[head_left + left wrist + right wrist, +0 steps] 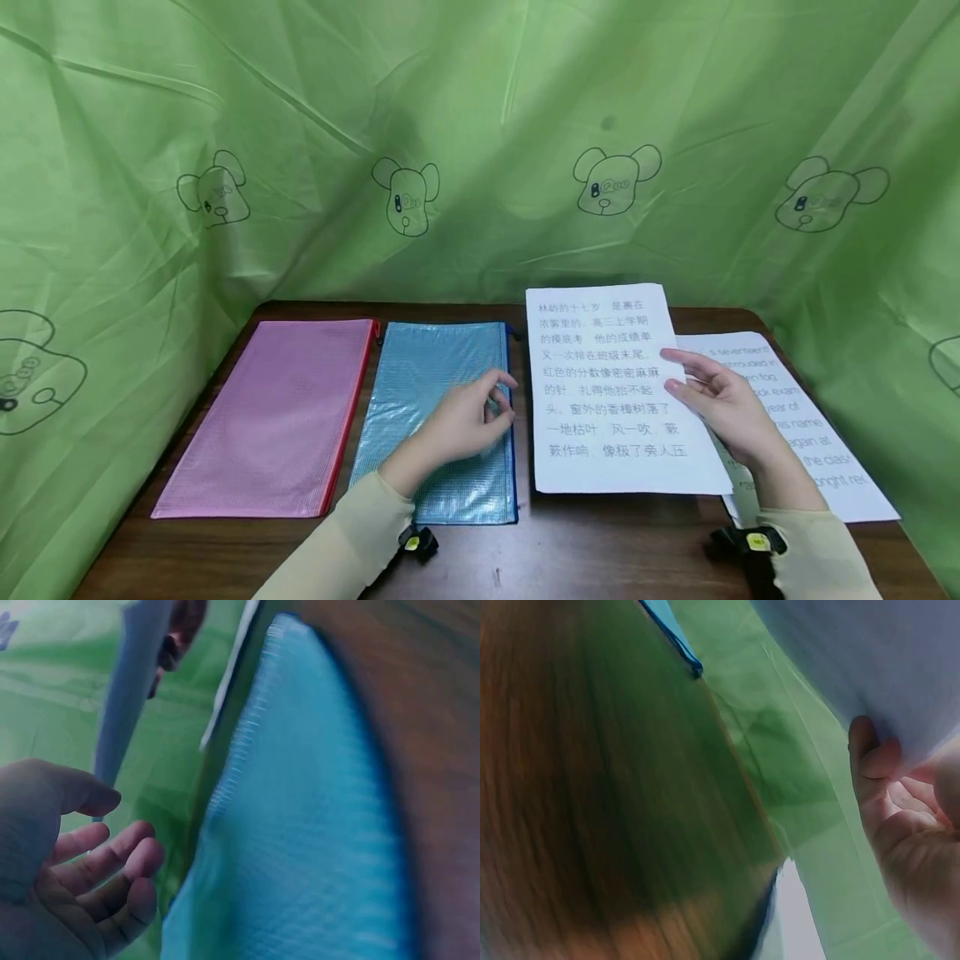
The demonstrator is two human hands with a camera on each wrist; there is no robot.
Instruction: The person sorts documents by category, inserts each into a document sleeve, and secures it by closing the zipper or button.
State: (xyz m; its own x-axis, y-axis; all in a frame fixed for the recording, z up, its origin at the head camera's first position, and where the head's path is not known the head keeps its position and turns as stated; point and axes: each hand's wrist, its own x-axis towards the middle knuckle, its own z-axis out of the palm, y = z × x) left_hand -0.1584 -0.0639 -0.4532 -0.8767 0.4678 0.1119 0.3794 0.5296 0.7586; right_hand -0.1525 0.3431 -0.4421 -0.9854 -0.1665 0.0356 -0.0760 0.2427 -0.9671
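My right hand (720, 404) pinches the right edge of a white sheet of paper (600, 392) printed with Chinese characters, thumb on the front and fingers behind. In the right wrist view the paper (885, 660) hangs raised above the table between the fingers. My left hand (468, 417) hovers over a blue zippered mesh file pouch (442, 358), its fingers loosely bent around nothing. The left wrist view shows the left hand (90, 862) with thumb and fingers apart, beside the blue pouch (300, 810); the paper (131, 690) appears edge-on beyond the thumb.
On the table's left lies a pink file pouch (270, 417) with a red zip edge. A second white sheet with English print (817, 433) lies at the right, partly covered by the held paper. A green curtain (480, 100) surrounds the brown wooden table (600, 550).
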